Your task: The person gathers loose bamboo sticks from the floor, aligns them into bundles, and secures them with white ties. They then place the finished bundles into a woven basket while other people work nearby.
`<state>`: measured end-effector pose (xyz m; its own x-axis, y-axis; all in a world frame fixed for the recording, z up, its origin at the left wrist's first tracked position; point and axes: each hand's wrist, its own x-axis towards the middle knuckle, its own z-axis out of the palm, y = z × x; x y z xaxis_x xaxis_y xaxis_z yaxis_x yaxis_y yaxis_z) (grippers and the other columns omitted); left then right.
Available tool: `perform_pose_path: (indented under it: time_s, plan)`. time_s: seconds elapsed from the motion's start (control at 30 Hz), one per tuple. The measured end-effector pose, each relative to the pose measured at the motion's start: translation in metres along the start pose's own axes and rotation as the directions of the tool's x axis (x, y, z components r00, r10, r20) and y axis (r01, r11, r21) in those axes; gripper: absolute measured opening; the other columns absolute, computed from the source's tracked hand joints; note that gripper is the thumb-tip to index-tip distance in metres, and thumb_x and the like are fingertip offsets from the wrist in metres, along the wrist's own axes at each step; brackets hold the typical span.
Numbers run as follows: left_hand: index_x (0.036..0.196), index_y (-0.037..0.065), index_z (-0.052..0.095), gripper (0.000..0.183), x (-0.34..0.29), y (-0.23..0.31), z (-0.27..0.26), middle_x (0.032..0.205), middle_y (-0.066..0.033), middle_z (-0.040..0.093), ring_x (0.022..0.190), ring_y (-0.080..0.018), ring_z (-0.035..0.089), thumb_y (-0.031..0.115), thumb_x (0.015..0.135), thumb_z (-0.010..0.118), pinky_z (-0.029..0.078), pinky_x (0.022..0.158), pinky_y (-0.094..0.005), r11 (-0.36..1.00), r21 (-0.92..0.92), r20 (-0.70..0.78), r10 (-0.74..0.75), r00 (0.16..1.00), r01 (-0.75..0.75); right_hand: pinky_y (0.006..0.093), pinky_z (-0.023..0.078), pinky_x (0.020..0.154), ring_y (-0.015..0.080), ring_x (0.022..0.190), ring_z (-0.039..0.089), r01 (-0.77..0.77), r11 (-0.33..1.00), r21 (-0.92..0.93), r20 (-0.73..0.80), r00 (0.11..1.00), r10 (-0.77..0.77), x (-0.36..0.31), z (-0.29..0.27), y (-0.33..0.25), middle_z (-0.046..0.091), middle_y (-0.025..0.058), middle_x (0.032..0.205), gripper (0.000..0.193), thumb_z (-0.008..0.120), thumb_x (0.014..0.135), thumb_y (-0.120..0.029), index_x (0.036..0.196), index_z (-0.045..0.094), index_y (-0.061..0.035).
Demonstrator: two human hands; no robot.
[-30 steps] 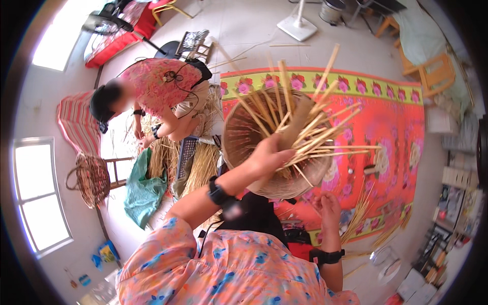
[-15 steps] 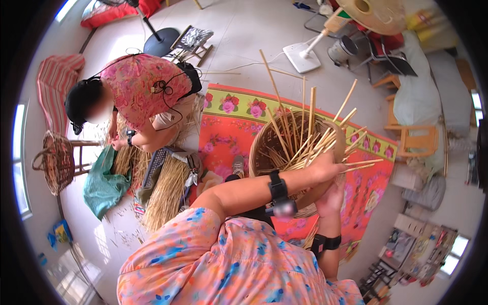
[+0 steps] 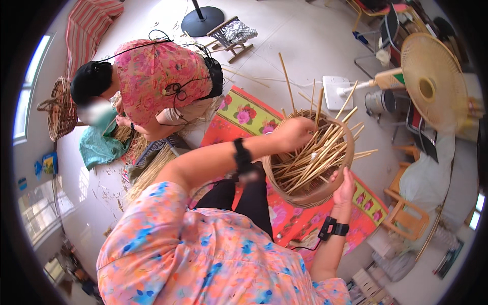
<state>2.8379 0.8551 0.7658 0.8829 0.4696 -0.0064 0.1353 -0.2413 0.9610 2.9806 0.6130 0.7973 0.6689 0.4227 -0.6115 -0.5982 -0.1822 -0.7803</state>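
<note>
We are weaving a round basket from pale split cane, and by our judgement it is about partway along: the base and a low curved wall are already woven tight, while many loose stakes are still sticking up and outward past the rim, waiting to be worked in or trimmed.

We are holding the basket in the air in front of us, above the flowered red mat. Our left hand is reaching over the near rim, fingers curled around the stakes just inside it. Our right hand is cupping the outer wall from below, fingers pressing flat against the weave.

The cane is looking stiff, straight and smooth; the woven wall is ribbed and slightly darker. Beyond our fingers another person is bending over bundles of straw on the floor.
</note>
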Motion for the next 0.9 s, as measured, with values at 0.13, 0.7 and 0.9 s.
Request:
perform_pose_path:
  time_s: [0.13, 0.7, 0.9]
  plan:
    - [0.103, 0.003, 0.062, 0.028, 0.020, -0.129, -0.061, 0.098, -0.0168, 0.062, 0.084, -0.0315, 0.062, 0.017, 0.078, 0.063, 0.050, 0.075, -0.0369, 0.935, 0.158, -0.221, -0.281, 0.934, 0.318, 0.0285, 0.048, 0.059, 0.0162, 0.064, 0.054, -0.129, 0.992, -0.006, 0.038, 0.991, 0.129, 0.104, 0.013, 0.015, 0.056, 0.0057, 0.074, 0.018, 0.056, 0.091, -0.025, 0.096, 0.051, -0.0080]
    - [0.105, 0.002, 0.061, 0.036, 0.077, -0.346, -0.114, 0.102, -0.0214, 0.060, 0.096, -0.0359, 0.059, 0.023, 0.076, 0.064, 0.047, 0.084, -0.0416, 0.511, 0.228, -0.349, -0.752, 0.560, 0.829, 0.0290, 0.047, 0.061, 0.0145, 0.060, 0.053, -0.214, 0.942, -0.260, -0.369, 0.923, 0.108, 0.358, -0.028, 0.113, 0.054, 0.0023, 0.065, 0.016, 0.068, 0.075, -0.008, 0.079, 0.053, -0.0079]
    - [0.107, 0.001, 0.060, 0.038, 0.123, -0.435, -0.119, 0.104, -0.0226, 0.060, 0.097, -0.0379, 0.058, 0.023, 0.076, 0.065, 0.046, 0.085, -0.0432, 0.512, 0.151, -0.445, -0.729, 0.521, 0.846, 0.0292, 0.043, 0.058, 0.0141, 0.059, 0.049, -0.197, 0.955, -0.223, -0.485, 0.872, 0.067, 0.389, 0.004, 0.133, 0.051, 0.0029, 0.067, 0.013, 0.060, 0.071, -0.007, 0.074, 0.048, -0.0057]
